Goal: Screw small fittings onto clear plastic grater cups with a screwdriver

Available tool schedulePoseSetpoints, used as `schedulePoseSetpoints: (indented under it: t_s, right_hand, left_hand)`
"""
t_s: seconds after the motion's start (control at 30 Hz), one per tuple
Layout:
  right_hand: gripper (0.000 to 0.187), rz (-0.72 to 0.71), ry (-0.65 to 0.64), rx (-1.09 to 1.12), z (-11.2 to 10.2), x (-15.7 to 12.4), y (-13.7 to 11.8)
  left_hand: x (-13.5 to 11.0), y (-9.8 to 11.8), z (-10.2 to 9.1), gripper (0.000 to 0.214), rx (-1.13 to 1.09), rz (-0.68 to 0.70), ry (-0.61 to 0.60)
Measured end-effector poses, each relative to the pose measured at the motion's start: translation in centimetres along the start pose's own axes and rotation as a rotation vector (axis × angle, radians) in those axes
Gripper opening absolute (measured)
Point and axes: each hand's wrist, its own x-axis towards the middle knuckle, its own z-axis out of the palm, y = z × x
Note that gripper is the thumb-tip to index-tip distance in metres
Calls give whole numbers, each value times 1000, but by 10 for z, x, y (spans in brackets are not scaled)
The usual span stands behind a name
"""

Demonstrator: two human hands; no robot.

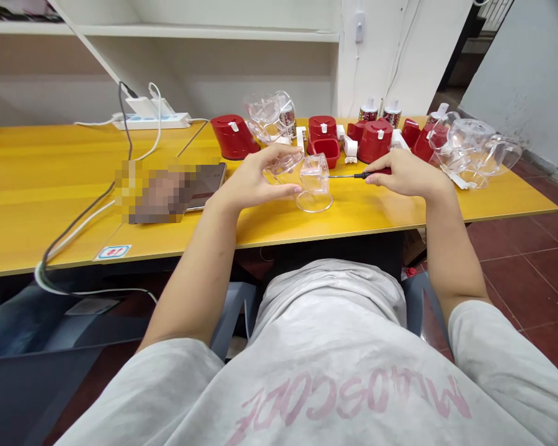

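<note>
My left hand (265,176) is wrapped round a clear plastic housing (314,173), which lies on its side on the yellow table close to the front edge. The housing has a round ring-shaped rim at its lower side. In my right hand (400,173) is a screwdriver (353,176), gripped by its dark handle. Its metal shaft points left, and the tip meets the right side of the housing. Whether a screw sits at the tip is too small to tell.
Behind my hands stand several red bases (235,136), white parts (350,148) and metal drums (368,110). More clear housings (474,145) lie at the right. A dark tablet-like device (207,186), cables (130,133) and a power strip (177,120) are on the left.
</note>
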Motion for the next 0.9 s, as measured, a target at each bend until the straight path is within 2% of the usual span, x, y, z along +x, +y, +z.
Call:
schedulePoseSetpoints:
  t_s: [0.23, 0.43, 0.67, 0.77, 0.9]
  right_hand:
    - [32, 72, -61, 13, -3, 0, -3]
    - [32, 137, -108, 4, -16, -11, -3]
    - [55, 193, -83, 35, -34, -33, -6]
    - [62, 216, -93, 85, -37, -42, -15]
    - [64, 167, -101, 139, -37, -47, -30]
  left_hand:
    - [0, 0, -1, 111, 16, 8, -2]
    - [0, 8, -4, 118, 29, -16, -16]
    - [1, 18, -6, 111, 15, -26, -56]
    - [1, 21, -6, 108, 22, -22, -57]
    - [1, 23, -6, 111, 18, -29, -61]
